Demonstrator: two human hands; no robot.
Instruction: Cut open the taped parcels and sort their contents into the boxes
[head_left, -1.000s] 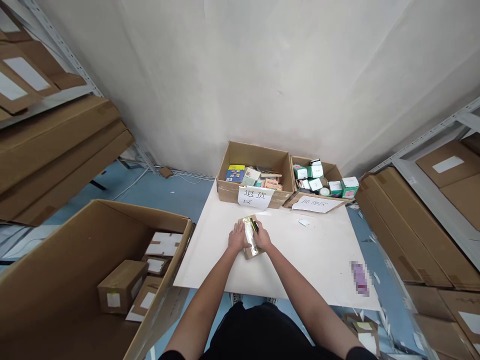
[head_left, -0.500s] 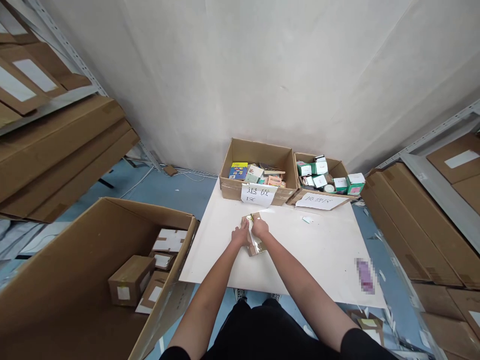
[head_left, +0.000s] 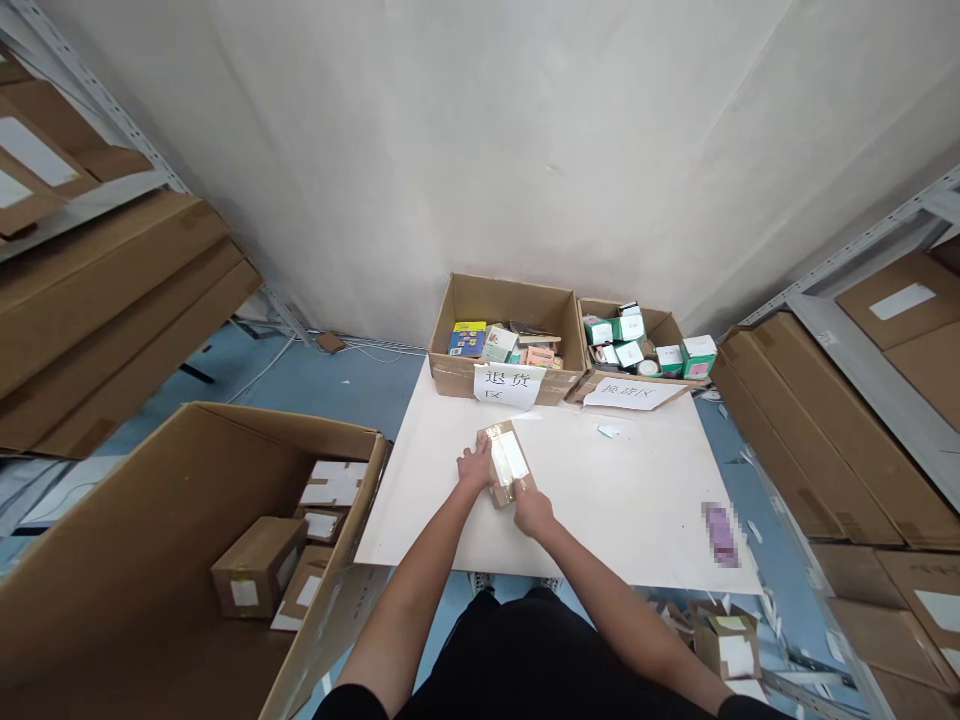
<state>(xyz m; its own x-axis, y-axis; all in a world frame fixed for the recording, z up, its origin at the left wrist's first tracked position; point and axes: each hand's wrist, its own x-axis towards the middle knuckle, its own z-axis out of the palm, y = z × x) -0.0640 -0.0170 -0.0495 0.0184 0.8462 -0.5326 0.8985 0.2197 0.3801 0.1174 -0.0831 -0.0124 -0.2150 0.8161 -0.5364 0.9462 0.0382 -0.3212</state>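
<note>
A small brown cardboard box (head_left: pixel 528 463) with a white label and clear tape lies on the white table, slightly turned. My left hand (head_left: pixel 474 466) holds it by its left side, fingers reaching over the top. My right hand (head_left: pixel 533 513) is closed at the box's near right corner, against the tape end. Whatever sits inside those right fingers is hidden. Beyond the box stand two open cartons with handwritten paper signs: the left carton (head_left: pixel 459 380) holds small coloured packs, the right carton (head_left: pixel 581 393) green-and-white boxes.
A large open carton (head_left: pixel 247 425) with several parcels stands to the left of the table (head_left: pixel 622 520). A blurred purple item (head_left: pixel 721 535) lies at the table's right. Paper scraps (head_left: pixel 607 431) lie near the cartons. Shelves with cardboard boxes (head_left: pixel 810 430) flank both sides.
My right hand has moved from the far end of the box to its near end. The white label now shows uncovered. My left hand stays at the left side.
</note>
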